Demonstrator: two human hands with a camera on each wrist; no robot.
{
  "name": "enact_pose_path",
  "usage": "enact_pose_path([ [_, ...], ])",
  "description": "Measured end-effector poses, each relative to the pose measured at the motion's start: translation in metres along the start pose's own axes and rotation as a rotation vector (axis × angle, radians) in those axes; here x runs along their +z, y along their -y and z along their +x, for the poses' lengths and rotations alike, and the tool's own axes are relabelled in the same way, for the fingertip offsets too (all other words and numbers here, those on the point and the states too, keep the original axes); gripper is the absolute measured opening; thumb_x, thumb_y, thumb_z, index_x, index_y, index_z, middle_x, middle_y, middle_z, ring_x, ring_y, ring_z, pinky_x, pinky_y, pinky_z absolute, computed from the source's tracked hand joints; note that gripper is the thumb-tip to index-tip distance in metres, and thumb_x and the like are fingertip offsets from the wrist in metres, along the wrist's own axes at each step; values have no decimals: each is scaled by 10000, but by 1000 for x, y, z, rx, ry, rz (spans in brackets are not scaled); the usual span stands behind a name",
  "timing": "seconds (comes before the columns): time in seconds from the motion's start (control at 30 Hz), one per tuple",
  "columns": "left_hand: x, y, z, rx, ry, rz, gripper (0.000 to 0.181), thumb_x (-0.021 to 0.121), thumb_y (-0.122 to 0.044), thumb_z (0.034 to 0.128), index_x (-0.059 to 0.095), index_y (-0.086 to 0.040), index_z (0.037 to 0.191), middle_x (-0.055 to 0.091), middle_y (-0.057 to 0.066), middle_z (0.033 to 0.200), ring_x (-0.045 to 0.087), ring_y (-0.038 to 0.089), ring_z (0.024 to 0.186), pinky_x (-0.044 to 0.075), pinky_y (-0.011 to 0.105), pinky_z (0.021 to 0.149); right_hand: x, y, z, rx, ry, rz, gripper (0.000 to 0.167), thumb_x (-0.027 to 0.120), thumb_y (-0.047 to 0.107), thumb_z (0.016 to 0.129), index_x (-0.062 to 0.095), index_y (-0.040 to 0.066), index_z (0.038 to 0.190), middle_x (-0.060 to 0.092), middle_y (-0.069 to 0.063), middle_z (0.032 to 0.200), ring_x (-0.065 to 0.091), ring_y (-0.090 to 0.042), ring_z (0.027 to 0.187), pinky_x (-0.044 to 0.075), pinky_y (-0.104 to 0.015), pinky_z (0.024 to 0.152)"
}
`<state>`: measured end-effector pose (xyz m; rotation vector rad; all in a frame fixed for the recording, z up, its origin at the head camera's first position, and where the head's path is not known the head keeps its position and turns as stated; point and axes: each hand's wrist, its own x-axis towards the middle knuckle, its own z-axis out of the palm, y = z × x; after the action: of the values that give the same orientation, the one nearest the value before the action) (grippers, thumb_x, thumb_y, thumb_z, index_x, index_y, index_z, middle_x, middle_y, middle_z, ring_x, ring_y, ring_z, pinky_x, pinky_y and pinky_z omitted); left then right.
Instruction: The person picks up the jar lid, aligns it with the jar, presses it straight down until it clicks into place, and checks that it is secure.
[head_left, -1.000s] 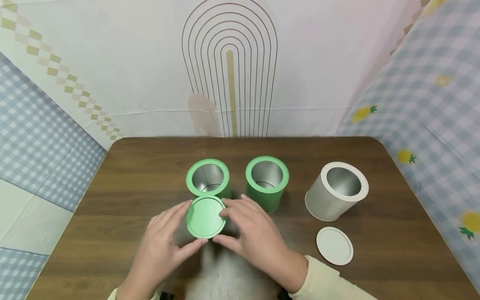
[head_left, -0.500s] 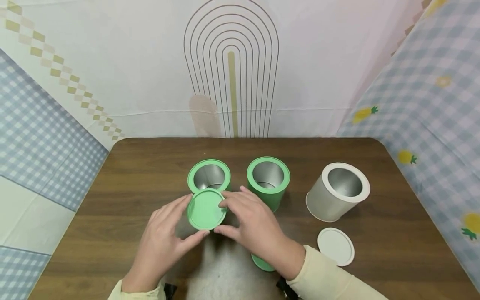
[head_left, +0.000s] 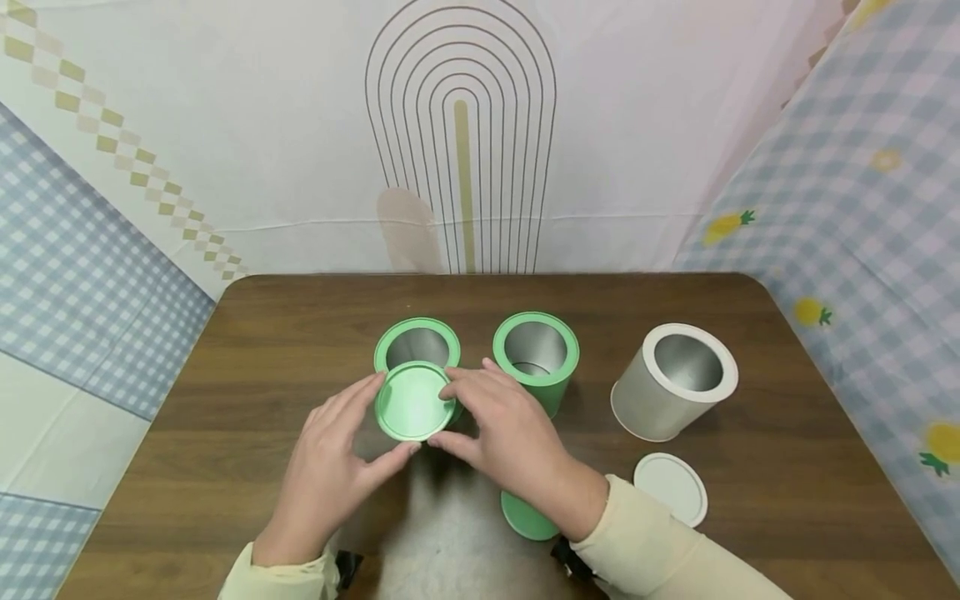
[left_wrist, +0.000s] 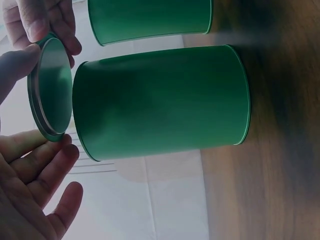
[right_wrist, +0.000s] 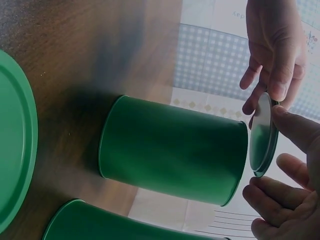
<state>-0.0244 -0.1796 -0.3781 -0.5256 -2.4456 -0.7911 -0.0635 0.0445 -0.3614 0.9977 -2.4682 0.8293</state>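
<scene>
The green lid (head_left: 415, 401) between my hands is now farther toward 12 o'clock than it is a second ago, and from my head it covers the near part of the rim of the left green can (left_wrist: 160, 102). My left hand (head_left: 322, 458) pinches its edge from the 8 o'clock side, my right hand (head_left: 510, 437) from the 4 o'clock side, thumbs close together near 6 o'clock, so the two hands meet on one lid.

The wrist views put the lid just beside the can's top edge, tilted; whether they touch I cannot tell. I take this to mean lid and mouth are nearly level with each other, but the can is not covered yet and the angle probably matters most here.

The second green lid (head_left: 525, 518), hidden a second ago, now shows past my right forearm at 4 to 5 o'clock from the held one. The others keep their places: the middle green can (head_left: 551, 396) between 2 and 3 o'clock, the white can (head_left: 648, 404) at 3, the white lid (head_left: 670, 489) just past 3, all on the table (head_left: 300, 333).
</scene>
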Motion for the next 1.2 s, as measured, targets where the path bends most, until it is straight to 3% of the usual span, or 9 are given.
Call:
enact_pose_path([
  [0.33, 1, 2, 2, -68, 56, -47, 808, 885, -264, 740, 531, -23, 1425, 588, 100, 1385, 565, 305, 1246, 471, 512, 992, 0, -2, 6, 2, 15, -14, 453, 911, 328, 718, 680, 95, 1031, 719, -47, 1125, 650, -203, 1142, 321, -352, 1177],
  [1.2, 2, 8, 9, -95, 67, -20, 771, 860, -245, 786, 514, -16, 1436, 566, 140, 1413, 555, 348, 1262, 467, 561, 999, 4, -11, 17, 37, 50, -18, 489, 902, 283, 735, 672, 103, 1126, 709, -32, 1216, 641, -154, 1175, 319, -396, 1180],
])
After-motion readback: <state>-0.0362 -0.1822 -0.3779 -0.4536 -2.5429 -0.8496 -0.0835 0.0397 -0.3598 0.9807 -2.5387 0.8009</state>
